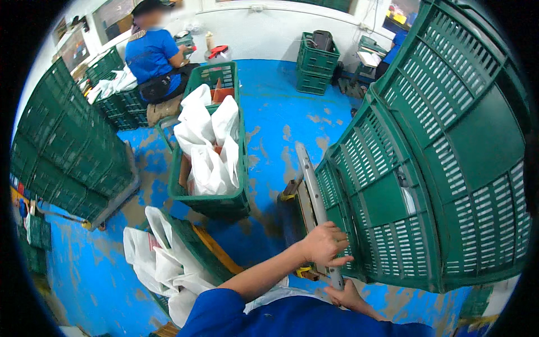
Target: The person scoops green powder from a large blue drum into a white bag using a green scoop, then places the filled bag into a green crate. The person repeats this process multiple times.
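Note:
A grey metal bar point(310, 178) with holes along it, seemingly the edge or handle of a cart, runs beside a tall stack of green slatted plastic crates point(387, 194). My left hand point(325, 245) is closed over the bar near its close end, with one finger pointing toward the crates. Lower down, my right hand point(348, 296) grips the end of the same bar; some of its fingers are hidden. The crates lean across the right side of the view, right next to both hands.
Left of me stand a crate with white sacks point(154, 261) and a long green crate point(245, 168) holding more white bags. Farther left is a crate stack point(67, 146) on a wheeled base. A seated person in blue point(149, 59) works beyond. Two crates point(314, 70) stand by the far wall.

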`<state>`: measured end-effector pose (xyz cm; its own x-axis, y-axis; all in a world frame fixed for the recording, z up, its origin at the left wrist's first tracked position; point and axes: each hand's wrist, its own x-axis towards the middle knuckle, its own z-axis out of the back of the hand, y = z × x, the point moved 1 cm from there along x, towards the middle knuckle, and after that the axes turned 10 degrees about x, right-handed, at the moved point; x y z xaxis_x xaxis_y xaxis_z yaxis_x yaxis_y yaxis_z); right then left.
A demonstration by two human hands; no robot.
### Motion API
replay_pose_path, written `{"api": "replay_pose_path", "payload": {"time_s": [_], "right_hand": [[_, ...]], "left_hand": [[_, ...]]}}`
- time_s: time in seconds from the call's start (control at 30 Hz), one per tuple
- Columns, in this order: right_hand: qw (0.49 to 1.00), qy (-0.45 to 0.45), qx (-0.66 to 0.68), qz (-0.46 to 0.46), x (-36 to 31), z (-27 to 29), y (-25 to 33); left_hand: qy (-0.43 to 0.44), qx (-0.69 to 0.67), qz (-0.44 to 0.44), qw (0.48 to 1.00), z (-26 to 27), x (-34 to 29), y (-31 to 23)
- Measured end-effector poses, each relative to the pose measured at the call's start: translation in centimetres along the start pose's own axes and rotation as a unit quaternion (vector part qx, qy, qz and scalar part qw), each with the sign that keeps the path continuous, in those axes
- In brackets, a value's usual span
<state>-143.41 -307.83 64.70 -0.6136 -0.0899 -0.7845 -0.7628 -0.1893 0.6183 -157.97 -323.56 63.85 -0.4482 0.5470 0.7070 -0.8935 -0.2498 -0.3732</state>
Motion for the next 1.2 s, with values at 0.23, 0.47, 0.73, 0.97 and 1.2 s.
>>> {"api": "replay_pose_path", "payload": {"time_s": [0.23, 0.47, 0.73, 0.97, 1.2], "right_hand": [[0.937, -0.241, -0.194, 0.159, -3.4, 1.3, -3.3], [0.933, -0.283, -0.217, 0.035, -6.6, 2.5, -3.2], [0.923, -0.324, -0.209, 0.021, -8.6, 2.3, -3.8], [0.914, -0.357, -0.182, 0.073, -9.3, 2.6, -5.3], [0.827, -0.419, -0.293, 0.233, -6.5, 5.7, -4.2]], "left_hand": [[-0.095, -0.08, 0.002, 0.992, -2.6, 1.1, -2.8], [-0.156, -0.133, -0.024, 0.978, -5.0, 1.8, -6.3], [-0.19, -0.17, -0.029, 0.966, -4.9, 1.8, -7.8], [-0.198, -0.167, -0.029, 0.965, -5.1, 2.7, -7.7], [-0.185, -0.119, -0.017, 0.975, -7.0, 6.2, -5.0]]}}
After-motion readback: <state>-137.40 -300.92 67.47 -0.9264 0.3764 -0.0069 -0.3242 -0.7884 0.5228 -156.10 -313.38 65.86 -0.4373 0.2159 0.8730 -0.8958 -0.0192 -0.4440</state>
